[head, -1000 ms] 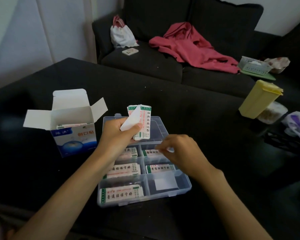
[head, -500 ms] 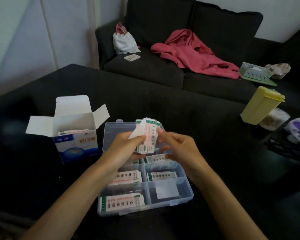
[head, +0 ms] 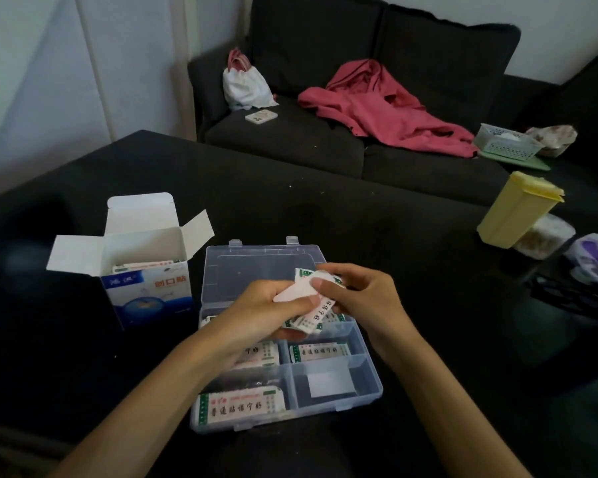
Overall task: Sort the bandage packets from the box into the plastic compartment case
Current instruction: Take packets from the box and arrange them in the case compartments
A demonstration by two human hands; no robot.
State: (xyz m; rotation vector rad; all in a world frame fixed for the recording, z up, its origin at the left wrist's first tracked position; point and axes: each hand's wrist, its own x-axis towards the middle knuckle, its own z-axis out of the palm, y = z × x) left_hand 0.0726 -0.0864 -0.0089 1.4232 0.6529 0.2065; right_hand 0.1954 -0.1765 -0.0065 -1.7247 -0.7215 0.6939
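Head: both hands (head: 325, 301) on packets (head: 316, 313)

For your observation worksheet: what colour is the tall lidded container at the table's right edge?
Pale yellow container, seen in the head view.

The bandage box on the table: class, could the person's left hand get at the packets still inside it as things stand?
Probably not right away. The box stands open-topped beside the case on the left hand's side with nothing between them, but that hand already grips a bunch of packets, which the right hand also pinches.

Black table (head: 325, 208): box (head: 149, 288), case (head: 366, 391).
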